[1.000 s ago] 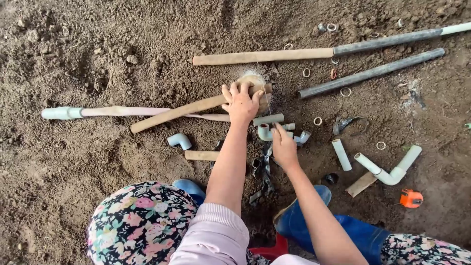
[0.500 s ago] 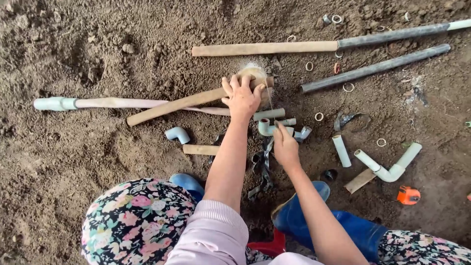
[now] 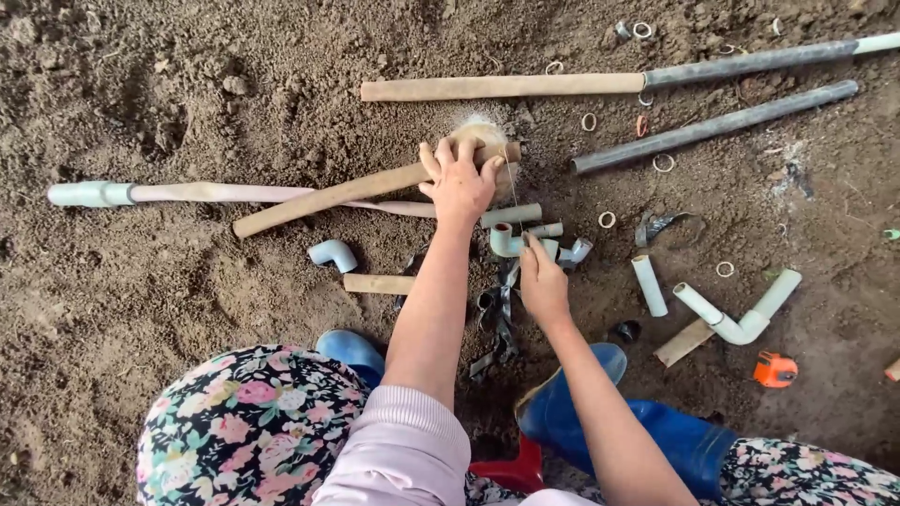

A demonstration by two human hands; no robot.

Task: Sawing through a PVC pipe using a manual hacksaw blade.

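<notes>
Loose brown soil (image 3: 169, 309), lumpy and dry, forms the working surface; outdoor ground, no bench or floor.

Left hand (image 3: 459, 183): fingers spread flat, pressing down on the right end of a mud-coated pipe (image 3: 366, 190) lying slantwise across the middle of the scene; not curled round it. A pale fibrous wad (image 3: 480, 131) sits just beyond the fingertips, touching the pipe end.

Right hand (image 3: 542, 281): fingertips pinched on a small grey elbow fitting (image 3: 511, 242) just nearer than the pipe. Beside it, a cluster of short fittings (image 3: 567, 250).

Handling, by judgement: pipe looks rigid, light plastic, gritty with soil so unlikely to slip; best gripped near the end being joined. Elbow fitting small, stiff, easily taken between finger and thumb.

Outward: long pinkish pipe with white socket (image 3: 89, 194) at left; loose grey elbow (image 3: 333, 253); short tan offcut (image 3: 378, 283); two long dark pipes (image 3: 712, 126) far right; scattered rings (image 3: 589, 122); white bent assembly (image 3: 741, 314) right; orange tape measure (image 3: 774, 369); blue rubber boots (image 3: 647, 431) nearest.
</notes>
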